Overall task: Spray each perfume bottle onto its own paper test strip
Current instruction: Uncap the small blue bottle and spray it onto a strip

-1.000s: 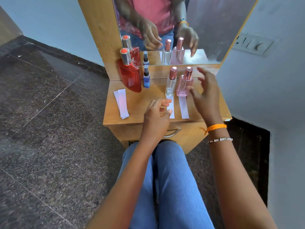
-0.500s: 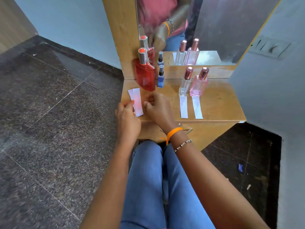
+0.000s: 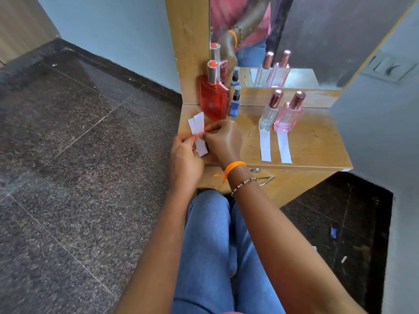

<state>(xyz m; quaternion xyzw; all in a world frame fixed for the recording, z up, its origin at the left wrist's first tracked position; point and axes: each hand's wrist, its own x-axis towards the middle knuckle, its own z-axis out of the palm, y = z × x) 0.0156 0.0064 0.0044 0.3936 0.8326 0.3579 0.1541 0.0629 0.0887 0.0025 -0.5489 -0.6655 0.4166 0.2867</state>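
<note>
Nearest me, both hands are working at the table's front left corner: the left hand [image 3: 186, 155] and the right hand [image 3: 223, 141] are each pinching the pair of overlapped paper strips [image 3: 199, 132], fingertips closed on the paper and lifting it off the wooden table [image 3: 313, 146]. She is trying to peel the two apart, I'd say; best done by sliding one thumb sideways so the sheets shear rather than crease. Half a second ago those strips were lying flat with the hands just arriving; now they are raised and fanning open. Further back, two strips [image 3: 275, 146] are lying before the clear bottle [image 3: 268, 114] and pink bottle [image 3: 288, 116]. Behind the hands, the red bottle [image 3: 213, 98] and small blue bottle [image 3: 234, 105] are waiting, stripless, against the mirror [image 3: 317, 30].
</note>
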